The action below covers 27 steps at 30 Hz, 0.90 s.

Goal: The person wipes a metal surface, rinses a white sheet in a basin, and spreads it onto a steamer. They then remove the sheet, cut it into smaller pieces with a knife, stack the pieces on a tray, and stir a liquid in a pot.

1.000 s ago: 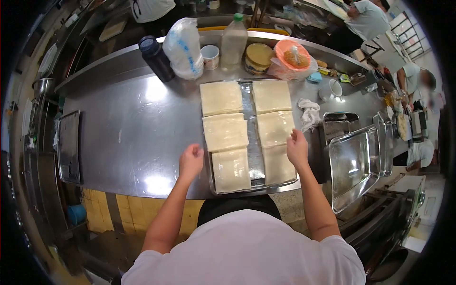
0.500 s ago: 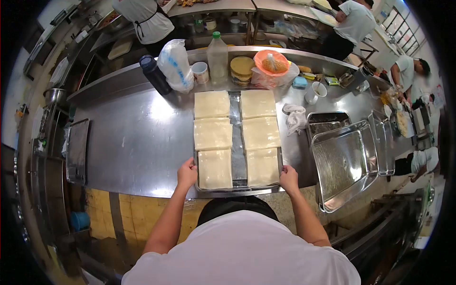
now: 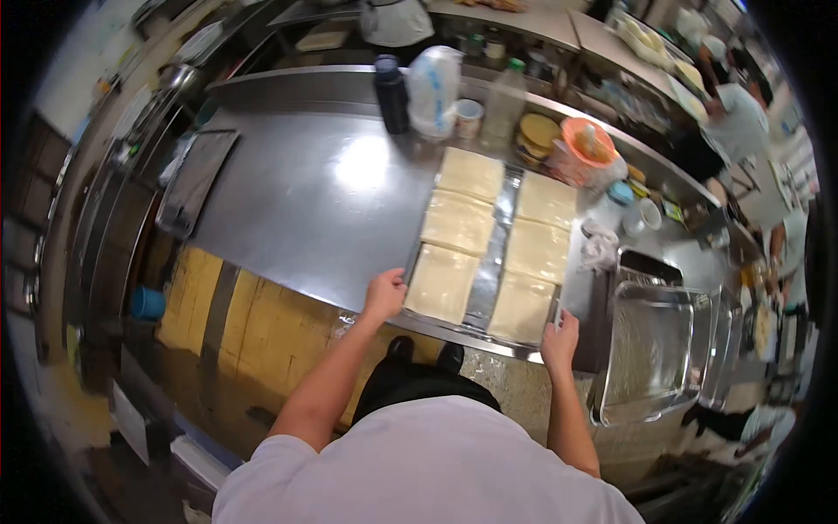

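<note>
A metal baking tray (image 3: 482, 307) lies on the steel table, near its front edge. It bears two columns of pale, flat rectangular dough sheets (image 3: 443, 284), with a bare strip of tray between them. My left hand (image 3: 382, 296) is at the tray's left side near the front corner, its fingers curled in at the rim. By the right front corner is my right hand (image 3: 559, 344), with thumb and forefinger apart near the rim. Contact of the right fingers with the tray is hard to make out.
Stacked metal pans (image 3: 659, 349) stand at the right, near a white cloth (image 3: 600, 244). Along the back are a dark flask (image 3: 391, 94), a clear bottle (image 3: 504, 105) and an orange bowl (image 3: 587, 144). Another tray (image 3: 196, 183) is at the left end. Co-workers stand beyond.
My view has turned, so the table slants and the tray appears farther right. My shoes now show below the table edge. The right hand's fingers look more apart; the tray keeps its place on the table.
</note>
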{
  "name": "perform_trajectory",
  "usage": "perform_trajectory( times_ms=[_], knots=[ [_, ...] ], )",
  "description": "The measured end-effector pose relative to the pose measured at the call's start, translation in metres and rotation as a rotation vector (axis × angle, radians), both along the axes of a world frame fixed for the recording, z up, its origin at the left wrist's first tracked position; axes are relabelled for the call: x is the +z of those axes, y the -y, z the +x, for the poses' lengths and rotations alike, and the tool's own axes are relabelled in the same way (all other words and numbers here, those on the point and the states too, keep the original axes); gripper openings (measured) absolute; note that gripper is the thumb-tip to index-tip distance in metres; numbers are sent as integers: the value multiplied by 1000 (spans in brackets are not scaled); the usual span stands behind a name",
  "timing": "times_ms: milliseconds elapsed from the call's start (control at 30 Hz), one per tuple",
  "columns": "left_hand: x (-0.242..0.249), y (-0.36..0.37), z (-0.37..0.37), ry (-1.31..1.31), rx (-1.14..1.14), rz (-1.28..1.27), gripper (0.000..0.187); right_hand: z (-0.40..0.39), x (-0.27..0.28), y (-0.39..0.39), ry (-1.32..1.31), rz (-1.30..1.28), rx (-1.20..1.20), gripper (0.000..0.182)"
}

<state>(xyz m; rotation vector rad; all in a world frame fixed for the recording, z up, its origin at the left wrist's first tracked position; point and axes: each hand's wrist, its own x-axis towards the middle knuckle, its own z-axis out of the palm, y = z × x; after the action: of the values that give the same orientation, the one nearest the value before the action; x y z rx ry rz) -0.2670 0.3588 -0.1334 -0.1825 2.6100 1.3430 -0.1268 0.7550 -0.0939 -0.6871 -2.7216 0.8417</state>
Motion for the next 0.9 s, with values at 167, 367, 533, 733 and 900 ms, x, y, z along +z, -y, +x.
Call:
perform_trajectory(
  times_ms=[167,367,533,733,900],
  knots=[
    [-3,9,8,-27,-49,73,47,-30,45,71,-97,2,144,47],
    [24,105,43,-121,-52,145,41,-79,57,211,-149,-47,418,43],
    [-6,259,123,-50,196,326,29,-108,49,376,-72,-173,665,41],
    [44,379,170,-39,447,172,28,-147,59,547,-37,-241,893,25],
    [77,402,135,-178,470,364,24,-220,68,610,-37,-123,862,23]
  ],
)
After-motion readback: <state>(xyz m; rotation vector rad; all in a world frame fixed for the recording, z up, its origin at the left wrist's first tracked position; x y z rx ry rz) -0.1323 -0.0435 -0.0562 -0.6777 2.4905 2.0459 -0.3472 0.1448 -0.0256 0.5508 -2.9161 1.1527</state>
